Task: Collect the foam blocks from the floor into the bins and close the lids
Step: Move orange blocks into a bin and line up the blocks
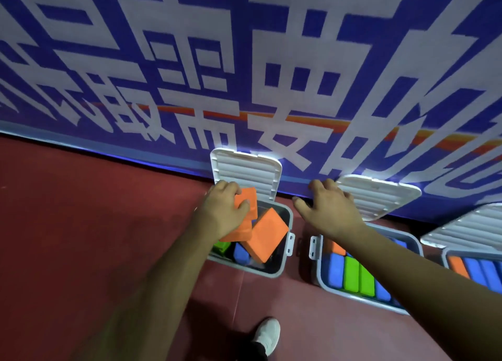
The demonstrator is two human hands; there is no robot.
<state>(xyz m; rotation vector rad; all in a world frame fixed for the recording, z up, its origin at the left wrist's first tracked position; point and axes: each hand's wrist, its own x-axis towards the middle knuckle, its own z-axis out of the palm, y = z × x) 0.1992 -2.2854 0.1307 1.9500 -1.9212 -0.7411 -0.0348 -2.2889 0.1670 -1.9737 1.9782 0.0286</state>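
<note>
My left hand (pixel 224 211) grips an orange foam block (pixel 247 200) over the left bin (pixel 277 272), whose white lid (pixel 247 170) stands open against the wall. Inside that bin lie a tilted orange block (pixel 267 234), a blue block (pixel 240 253) and a green block (pixel 221 246). My right hand (pixel 330 210) hovers with fingers spread between the left bin and the middle bin (pixel 353 297), near the middle bin's open lid (pixel 380 195). I cannot tell whether it touches that lid. The middle bin holds blue, green and orange blocks packed side by side.
A third bin (pixel 445 254) with orange and blue blocks and its open lid (pixel 467 227) sits at the right edge. A blue and white printed wall (pixel 244 62) stands right behind the bins. The floor (pixel 81 211) is dark red; my white shoe (pixel 267 333) is below.
</note>
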